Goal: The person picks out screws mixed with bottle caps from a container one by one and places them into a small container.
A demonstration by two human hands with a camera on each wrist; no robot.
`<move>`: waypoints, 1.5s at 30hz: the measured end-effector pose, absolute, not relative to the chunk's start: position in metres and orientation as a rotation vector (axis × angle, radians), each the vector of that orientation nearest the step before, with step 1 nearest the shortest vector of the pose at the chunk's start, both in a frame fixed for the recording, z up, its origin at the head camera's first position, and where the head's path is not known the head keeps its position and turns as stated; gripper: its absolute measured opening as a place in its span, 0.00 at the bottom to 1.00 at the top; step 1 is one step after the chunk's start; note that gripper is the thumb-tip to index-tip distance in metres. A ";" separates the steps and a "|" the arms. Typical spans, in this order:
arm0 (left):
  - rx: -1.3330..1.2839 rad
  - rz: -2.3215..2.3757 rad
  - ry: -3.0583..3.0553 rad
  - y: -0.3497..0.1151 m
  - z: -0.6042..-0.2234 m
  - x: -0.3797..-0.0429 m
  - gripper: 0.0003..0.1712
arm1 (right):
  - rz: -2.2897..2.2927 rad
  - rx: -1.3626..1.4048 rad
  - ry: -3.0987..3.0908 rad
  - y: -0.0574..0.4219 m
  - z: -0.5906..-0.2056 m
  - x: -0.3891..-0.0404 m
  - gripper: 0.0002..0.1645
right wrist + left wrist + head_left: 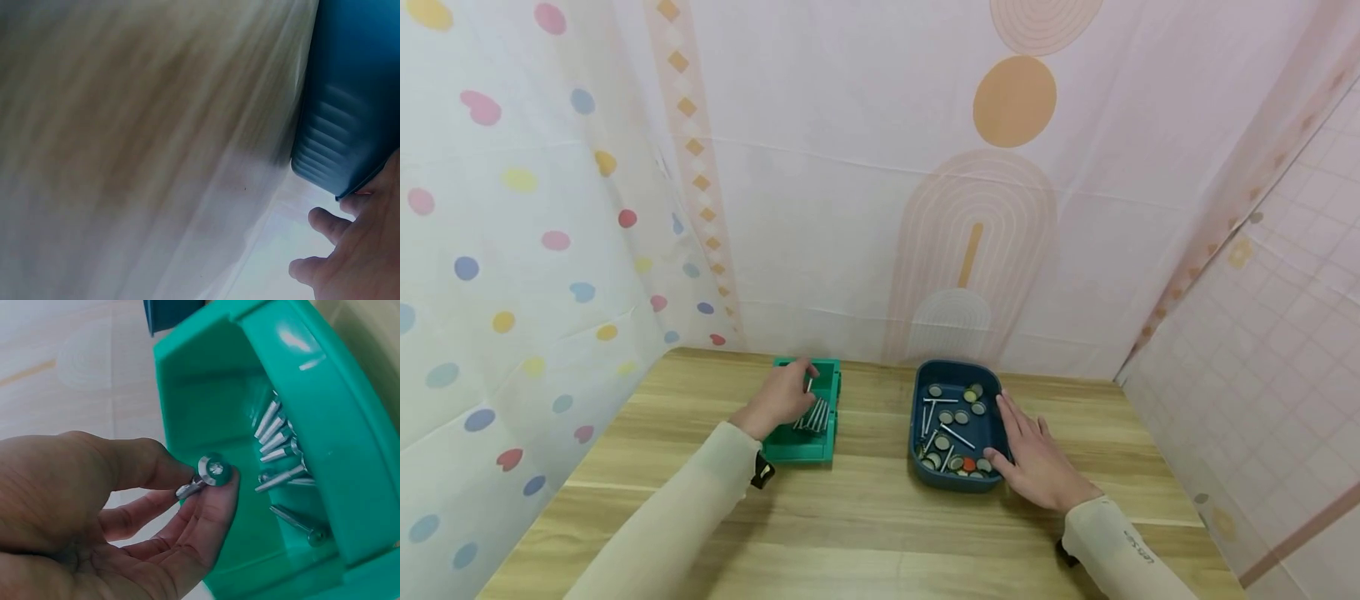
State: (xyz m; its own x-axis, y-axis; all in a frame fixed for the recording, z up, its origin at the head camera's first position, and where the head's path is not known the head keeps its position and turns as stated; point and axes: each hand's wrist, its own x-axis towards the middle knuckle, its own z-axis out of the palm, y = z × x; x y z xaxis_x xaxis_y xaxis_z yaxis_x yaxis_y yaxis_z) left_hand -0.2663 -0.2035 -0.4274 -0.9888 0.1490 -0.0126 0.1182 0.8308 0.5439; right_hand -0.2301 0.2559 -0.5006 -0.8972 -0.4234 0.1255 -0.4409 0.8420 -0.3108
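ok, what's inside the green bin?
Silver screws lie in the green bin; the left hand pinches another screw over it. In the head view, that hand hides part of the interior; anything behind it there can't be seen.

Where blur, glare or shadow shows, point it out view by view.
Right wrist: the wooden table is smeared by blur; left wrist: white glare marks the green bin, though the held screw looks fairly crisp; head: a soft shadow falls beside the left sleeve.

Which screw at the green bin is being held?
The screw pinched by the left hand; the other screws there lie loose inside the green bin.
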 end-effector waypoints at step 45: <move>0.287 0.707 3.223 -0.184 -0.430 -0.258 0.17 | 0.525 0.692 -2.984 0.253 -0.500 -0.232 0.56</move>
State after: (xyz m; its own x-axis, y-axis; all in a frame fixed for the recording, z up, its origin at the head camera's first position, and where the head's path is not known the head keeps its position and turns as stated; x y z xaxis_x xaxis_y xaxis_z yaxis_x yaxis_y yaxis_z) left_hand -0.2581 -0.1843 -0.4299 -0.9706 0.1309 0.2022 0.2035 0.8947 0.3977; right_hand -0.2324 0.2527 -0.4997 -0.9004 -0.4216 0.1072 -0.4329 0.8439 -0.3169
